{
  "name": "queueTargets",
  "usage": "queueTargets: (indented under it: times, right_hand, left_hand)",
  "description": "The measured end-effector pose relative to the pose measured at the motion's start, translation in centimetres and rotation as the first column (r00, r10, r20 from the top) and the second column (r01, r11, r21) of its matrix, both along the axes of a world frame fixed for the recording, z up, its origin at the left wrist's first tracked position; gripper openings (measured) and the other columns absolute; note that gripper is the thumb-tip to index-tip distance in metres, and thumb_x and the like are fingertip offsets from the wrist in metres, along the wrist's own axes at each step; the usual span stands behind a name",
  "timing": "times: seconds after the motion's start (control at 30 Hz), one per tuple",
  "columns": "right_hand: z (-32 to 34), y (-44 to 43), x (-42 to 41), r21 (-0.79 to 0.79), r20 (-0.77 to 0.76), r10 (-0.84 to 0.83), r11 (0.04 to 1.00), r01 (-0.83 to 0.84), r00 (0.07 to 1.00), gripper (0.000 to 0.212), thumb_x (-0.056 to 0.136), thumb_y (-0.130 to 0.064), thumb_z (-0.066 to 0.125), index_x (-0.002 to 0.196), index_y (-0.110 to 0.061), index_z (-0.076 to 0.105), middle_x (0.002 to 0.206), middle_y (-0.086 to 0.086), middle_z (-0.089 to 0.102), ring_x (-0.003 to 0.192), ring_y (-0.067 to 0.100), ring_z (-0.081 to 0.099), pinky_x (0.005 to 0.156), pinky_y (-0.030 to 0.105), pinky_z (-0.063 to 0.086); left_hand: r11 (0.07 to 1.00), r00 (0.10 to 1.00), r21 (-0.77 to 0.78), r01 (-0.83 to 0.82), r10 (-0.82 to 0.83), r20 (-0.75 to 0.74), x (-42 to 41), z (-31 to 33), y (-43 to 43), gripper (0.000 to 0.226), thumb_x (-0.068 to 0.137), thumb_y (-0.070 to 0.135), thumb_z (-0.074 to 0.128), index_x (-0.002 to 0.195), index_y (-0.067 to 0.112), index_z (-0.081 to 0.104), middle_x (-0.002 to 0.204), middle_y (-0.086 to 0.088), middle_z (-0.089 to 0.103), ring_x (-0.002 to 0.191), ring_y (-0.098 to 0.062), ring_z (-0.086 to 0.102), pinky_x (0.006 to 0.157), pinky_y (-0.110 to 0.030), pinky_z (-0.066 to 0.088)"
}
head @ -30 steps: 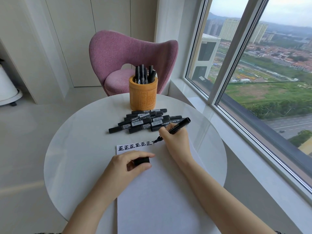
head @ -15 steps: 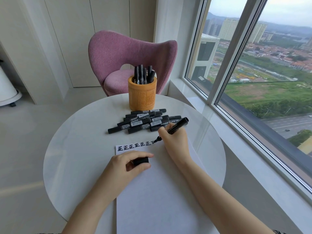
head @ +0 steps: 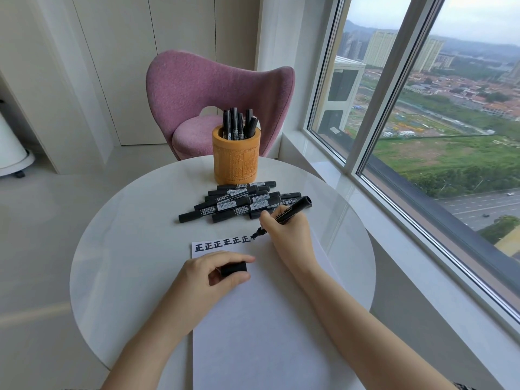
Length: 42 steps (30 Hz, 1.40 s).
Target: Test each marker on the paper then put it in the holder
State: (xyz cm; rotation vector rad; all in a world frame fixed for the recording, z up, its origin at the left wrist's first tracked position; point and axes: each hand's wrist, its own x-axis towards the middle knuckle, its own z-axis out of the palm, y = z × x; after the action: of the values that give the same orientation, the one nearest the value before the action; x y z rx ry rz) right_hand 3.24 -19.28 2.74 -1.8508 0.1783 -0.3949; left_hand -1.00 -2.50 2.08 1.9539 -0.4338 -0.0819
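One round white tabletop (head: 126, 249), seen from the head camera. At centre, one long white sheet of paper (head: 267, 333), lying flat and reaching the lower edge of the view. Along the sheet's far edge, one row of characters (head: 222, 244) in heavy black: six complete, with a seventh mark begun at the row's right end.

Right hand (head: 287, 235): fingers (head: 267, 218) curled round one uncapped black marker (head: 292, 208), held slanted, butt end up and to the right, tip down on the paper at the right end of the row.

Left hand (head: 208, 277): resting on the paper just below the row, fingers (head: 225, 257) and thumb pinching one black cap (head: 233, 268), lying crosswise between them.

Beyond the paper, one loose pile (head: 233, 205) of capped black markers flat on the tabletop, most lying roughly left to right and overlapped. At least eight countable; exact number not to be told. Right end of the pile just behind the right hand.

Behind the pile and very close to it, one upright orange-brown carved cylindrical holder (head: 235, 161), near the tabletop's far edge. Inside, five black markers (head: 235, 122) standing on end, tops above the rim.

Background: one pink upholstered chair (head: 202, 88) beyond the tabletop; one large window (head: 450, 108) along the right side, with buildings, green land and a road outside.
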Motion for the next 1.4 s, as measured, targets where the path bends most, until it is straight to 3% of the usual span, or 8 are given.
queueTargets:
  times: [0.2,0.47,0.7,0.9,1.1,1.4]
  right_hand:
    - [0.00,-0.06,0.01,-0.013,0.015,0.008,1.000,-0.008,1.000,0.029,0.081,-0.007,0.058,0.060,-0.009,0.039,0.047,-0.011,0.030,0.048,0.005,0.026,0.046,0.017,0.025]
    - [-0.05,-0.17,0.04,0.014,0.025,-0.012,1.000,0.012,1.000,0.025,0.080,-0.008,0.058,0.061,-0.009,0.042,0.054,0.000,0.034,0.052,0.009,0.028,0.047,0.020,0.025]
    - [0.04,-0.06,-0.03,-0.011,0.009,0.002,1.000,-0.002,1.000,0.031,0.082,-0.009,0.059,0.058,-0.011,0.039,0.046,-0.011,0.032,0.047,0.005,0.028,0.045,0.015,0.027]
    - [0.04,0.00,-0.07,-0.015,0.022,0.009,1.000,-0.009,1.000,0.027,0.081,-0.007,0.058,0.061,-0.009,0.041,0.053,-0.001,0.033,0.050,0.007,0.027,0.045,0.017,0.025]
    - [-0.04,-0.20,0.17,0.001,0.023,-0.035,0.999,0.035,0.999,0.034,0.080,-0.003,0.056,0.056,-0.014,0.034,0.039,-0.011,0.031,0.044,0.005,0.029,0.044,0.014,0.027]
    - [-0.19,-0.37,0.23,0.038,0.025,-0.049,0.998,0.048,0.998,0.026,0.079,-0.003,0.055,0.060,-0.009,0.039,0.048,-0.007,0.031,0.049,0.007,0.027,0.044,0.015,0.025]
  left_hand:
    - [1.000,1.000,-0.004,-0.003,0.003,0.001,-0.02,0.00,-0.04,0.023,0.079,0.017,0.073,0.092,0.036,0.073,0.078,0.028,0.065,0.068,0.004,0.057,0.066,-0.004,0.039]
    - [1.000,1.000,-0.005,0.001,-0.001,-0.002,-0.02,-0.06,-0.02,0.022,0.079,0.018,0.073,0.093,0.035,0.073,0.079,0.027,0.065,0.069,0.004,0.057,0.066,-0.004,0.039]
    - [1.000,1.000,-0.014,-0.003,0.003,-0.013,0.01,-0.13,-0.01,0.023,0.079,0.017,0.073,0.091,0.037,0.073,0.080,0.026,0.066,0.070,0.003,0.058,0.066,-0.005,0.040]
    - [1.000,1.000,-0.023,-0.003,0.003,-0.014,0.00,-0.09,-0.08,0.024,0.078,0.015,0.073,0.092,0.035,0.073,0.083,0.024,0.068,0.075,0.005,0.061,0.069,-0.003,0.041]
    - [1.000,1.000,-0.019,-0.006,0.006,-0.011,-0.04,0.04,-0.09,0.025,0.078,0.015,0.073,0.092,0.036,0.073,0.083,0.026,0.068,0.075,0.006,0.060,0.070,-0.003,0.040]
    - [1.000,1.000,-0.012,-0.011,0.011,-0.017,-0.22,0.19,-0.10,0.024,0.079,0.015,0.073,0.093,0.034,0.073,0.080,0.029,0.066,0.069,0.009,0.057,0.067,-0.001,0.038]
